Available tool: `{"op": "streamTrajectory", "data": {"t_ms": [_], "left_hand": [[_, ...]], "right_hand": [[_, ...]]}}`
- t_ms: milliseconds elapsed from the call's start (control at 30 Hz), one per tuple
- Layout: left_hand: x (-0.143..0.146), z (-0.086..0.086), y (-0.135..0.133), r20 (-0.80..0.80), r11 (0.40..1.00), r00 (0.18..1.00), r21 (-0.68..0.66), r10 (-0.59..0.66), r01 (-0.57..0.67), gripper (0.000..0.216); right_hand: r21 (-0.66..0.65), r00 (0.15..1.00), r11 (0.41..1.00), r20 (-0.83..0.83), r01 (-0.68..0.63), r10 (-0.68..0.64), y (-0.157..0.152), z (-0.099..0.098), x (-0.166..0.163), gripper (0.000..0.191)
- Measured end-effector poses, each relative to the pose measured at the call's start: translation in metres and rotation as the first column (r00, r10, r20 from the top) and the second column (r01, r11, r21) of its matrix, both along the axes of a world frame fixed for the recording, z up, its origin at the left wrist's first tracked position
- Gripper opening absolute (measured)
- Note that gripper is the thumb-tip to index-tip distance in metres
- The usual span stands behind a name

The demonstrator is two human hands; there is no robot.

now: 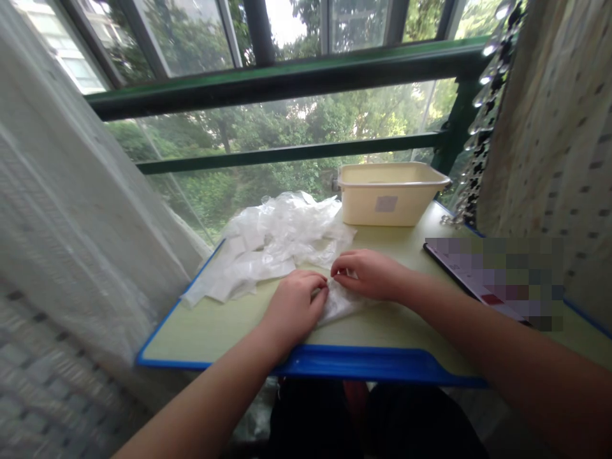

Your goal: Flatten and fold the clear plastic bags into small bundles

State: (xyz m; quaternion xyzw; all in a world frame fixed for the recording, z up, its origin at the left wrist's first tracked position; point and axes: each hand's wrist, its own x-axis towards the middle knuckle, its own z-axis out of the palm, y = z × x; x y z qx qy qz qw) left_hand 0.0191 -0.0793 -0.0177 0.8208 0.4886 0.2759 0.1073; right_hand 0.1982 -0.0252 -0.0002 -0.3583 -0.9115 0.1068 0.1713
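Observation:
A crumpled clear plastic bag point(337, 305) lies on the tabletop near its front edge, between and partly under my hands. My left hand point(297, 303) has its fingers curled, with thumb and fingertips pinched at the bag's left upper edge. From the right, my right hand point(366, 274) bends its fingers down onto the top of the same bag. The fingertips of both hands nearly meet there, and the palms hide part of the bag. Just beyond my hands spreads a loose heap of clear plastic bags point(282, 233).
A cream plastic bin point(387, 204) with a small label stands at the back right. A dark-edged flat item point(478, 280), partly blurred out, lies to the right. The pale table point(191, 335) has a raised blue front edge. Curtains hang at both sides, and green window rails point(287, 83) run behind.

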Motion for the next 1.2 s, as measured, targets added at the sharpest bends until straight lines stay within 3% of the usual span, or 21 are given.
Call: {"op": "streamTrajectory", "data": {"t_ms": [567, 833, 1100, 1200], "left_hand": [[-0.003, -0.003, 0.003, 0.089, 0.991, 0.990, -0.084, 0.113, -0.106, 0.024], [-0.004, -0.004, 0.003, 0.243, 0.983, 0.957, -0.125, 0.159, -0.132, 0.029], [-0.003, -0.001, 0.004, 0.240, 0.985, 0.958, -0.102, 0.159, -0.138, 0.029], [-0.003, -0.001, 0.004, 0.232, 0.983, 0.957, -0.104, 0.173, -0.153, 0.028]], "right_hand": [[-0.059, 0.989, 0.998, -0.151, -0.009, 0.000, 0.002, -0.008, -0.013, 0.014], [-0.082, 0.986, 0.996, -0.155, 0.042, -0.055, 0.000, -0.010, -0.014, 0.016], [0.190, 0.989, 0.980, -0.127, -0.056, 0.081, 0.005, -0.014, -0.011, 0.009], [0.200, 0.985, 0.970, -0.078, -0.135, 0.153, 0.005, -0.012, -0.010, 0.013]]}}
